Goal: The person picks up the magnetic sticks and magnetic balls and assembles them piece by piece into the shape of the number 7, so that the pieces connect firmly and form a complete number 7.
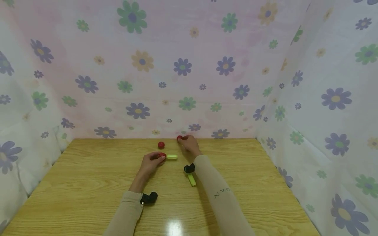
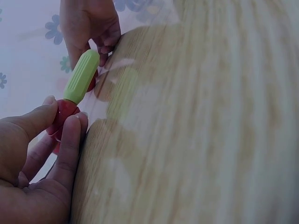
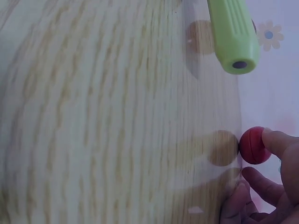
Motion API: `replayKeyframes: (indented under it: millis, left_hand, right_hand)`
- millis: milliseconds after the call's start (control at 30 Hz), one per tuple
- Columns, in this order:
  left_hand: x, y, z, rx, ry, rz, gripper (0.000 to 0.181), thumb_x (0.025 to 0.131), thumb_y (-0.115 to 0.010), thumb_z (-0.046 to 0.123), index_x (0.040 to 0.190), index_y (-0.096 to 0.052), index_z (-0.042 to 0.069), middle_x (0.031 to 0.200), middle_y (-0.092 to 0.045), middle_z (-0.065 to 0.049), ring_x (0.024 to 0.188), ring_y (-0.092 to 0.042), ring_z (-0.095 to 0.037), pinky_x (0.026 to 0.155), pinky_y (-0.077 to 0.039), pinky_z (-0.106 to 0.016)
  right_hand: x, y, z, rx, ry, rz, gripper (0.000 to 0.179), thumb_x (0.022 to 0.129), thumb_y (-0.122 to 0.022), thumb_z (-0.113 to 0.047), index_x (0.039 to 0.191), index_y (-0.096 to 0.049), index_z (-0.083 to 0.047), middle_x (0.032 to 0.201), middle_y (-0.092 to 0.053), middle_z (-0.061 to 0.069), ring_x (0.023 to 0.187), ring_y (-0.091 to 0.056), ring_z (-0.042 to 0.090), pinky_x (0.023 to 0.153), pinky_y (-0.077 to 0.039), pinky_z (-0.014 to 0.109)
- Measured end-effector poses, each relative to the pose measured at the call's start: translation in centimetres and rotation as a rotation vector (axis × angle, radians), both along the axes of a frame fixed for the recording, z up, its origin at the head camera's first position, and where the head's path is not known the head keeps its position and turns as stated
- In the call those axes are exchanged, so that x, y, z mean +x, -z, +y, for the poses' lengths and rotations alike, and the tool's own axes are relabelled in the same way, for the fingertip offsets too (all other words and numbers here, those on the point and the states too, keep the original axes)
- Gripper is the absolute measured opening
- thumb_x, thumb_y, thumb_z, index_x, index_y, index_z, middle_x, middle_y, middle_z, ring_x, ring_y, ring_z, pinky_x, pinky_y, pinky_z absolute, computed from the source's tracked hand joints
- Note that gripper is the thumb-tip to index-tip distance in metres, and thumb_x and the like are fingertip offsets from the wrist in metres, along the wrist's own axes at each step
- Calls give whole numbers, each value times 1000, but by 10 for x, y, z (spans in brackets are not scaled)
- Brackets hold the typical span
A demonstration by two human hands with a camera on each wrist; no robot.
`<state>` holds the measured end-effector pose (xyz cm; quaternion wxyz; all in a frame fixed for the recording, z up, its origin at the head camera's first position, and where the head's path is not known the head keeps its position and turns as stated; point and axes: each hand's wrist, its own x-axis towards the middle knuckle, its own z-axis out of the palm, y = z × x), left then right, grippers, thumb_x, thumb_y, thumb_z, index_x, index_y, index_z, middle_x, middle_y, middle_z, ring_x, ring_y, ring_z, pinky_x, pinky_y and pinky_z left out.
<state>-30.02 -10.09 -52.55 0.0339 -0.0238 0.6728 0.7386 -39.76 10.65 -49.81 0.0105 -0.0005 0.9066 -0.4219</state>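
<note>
Near the back of the table, my left hand (image 1: 151, 163) pinches a red ball (image 2: 63, 113) between thumb and fingers. A light-green stick (image 1: 172, 157) joins that ball and points to the right. In the left wrist view the stick (image 2: 82, 77) shows grooves along its side. Farther back, at the table's far edge, my right hand (image 1: 190, 144) holds a second red ball (image 3: 254, 145) with thumb and fingertips. A seam line runs around this ball. Between the hands, a third red ball (image 1: 160, 145) sits just behind the left hand, touched by neither.
Another light-green stick (image 1: 191, 180) lies on the wooden table (image 1: 88, 183) beside the right wrist. In the right wrist view a green stick (image 3: 235, 39) shows a dark round spot in its end. Flowered cloth (image 1: 183, 85) rises behind the table and along both sides.
</note>
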Motion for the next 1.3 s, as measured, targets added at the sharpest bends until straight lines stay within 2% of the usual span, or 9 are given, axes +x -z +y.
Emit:
replayKeyframes:
  millis: [333,667,767,833,900,1000,1067,1200,1300]
  left_hand:
    - [0,0,0,-39,-8,16,35,97,-70,1,129,-63,-13,108,-66,-16,83,-70,-9,74,-62,-18]
    - [2,-1,1,-2,-2,6,36,98,-69,-1,129,-60,-16,103,-66,-14,81,-70,-10,74,-62,-19]
    - [2,0,1,1,-5,6,35,98,-69,-1,129,-61,-16,102,-66,-13,80,-70,-9,74,-62,-18]
    - [1,0,1,1,-3,4,34,98,-68,-1,129,-61,-15,102,-66,-13,81,-69,-9,74,-61,-18]
    - [0,0,1,0,-4,1,34,98,-69,0,129,-61,-15,101,-65,-12,81,-69,-8,75,-61,-17]
    - [0,0,1,-6,-6,0,34,98,-69,0,128,-62,-15,100,-65,-10,80,-69,-8,74,-61,-17]
    - [1,0,1,-8,-8,0,34,98,-69,0,128,-61,-15,99,-65,-10,80,-69,-8,73,-61,-16]
    - [1,0,0,-14,-3,-3,35,98,-69,0,129,-60,-15,101,-65,-11,81,-69,-9,73,-61,-16]
    - [1,0,0,-18,2,-5,35,99,-69,0,129,-60,-15,102,-66,-12,81,-69,-8,73,-61,-16]
  right_hand:
    - [3,3,-2,17,18,13,47,104,-62,-37,127,-67,4,126,-69,22,118,-64,39,105,-53,50]
    - [8,-4,2,-5,3,-43,53,105,-58,-36,133,-61,8,133,-64,25,116,-62,35,105,-53,44]
    - [10,-5,4,-32,-20,-54,54,105,-57,-37,135,-59,9,130,-64,24,102,-64,30,93,-56,39]
    - [12,-6,7,-70,-37,-57,51,104,-59,-36,131,-60,7,116,-66,20,84,-60,24,78,-54,33]
    - [15,-6,9,-111,-60,-61,47,104,-60,-35,123,-63,8,94,-63,13,68,-51,18,64,-47,29]
    - [21,-7,12,-153,-94,-46,42,105,-60,-34,116,-67,6,79,-55,4,60,-41,12,55,-37,24]
    - [25,-8,13,-190,-117,-38,41,106,-59,-32,118,-68,6,82,-59,5,60,-43,12,54,-38,23]
    - [35,-10,13,-271,-155,-19,38,108,-58,-28,129,-67,3,106,-69,18,70,-56,16,60,-51,24]
    - [43,-12,14,-337,-177,-21,36,108,-57,-26,128,-68,2,108,-68,26,72,-60,21,63,-58,29]
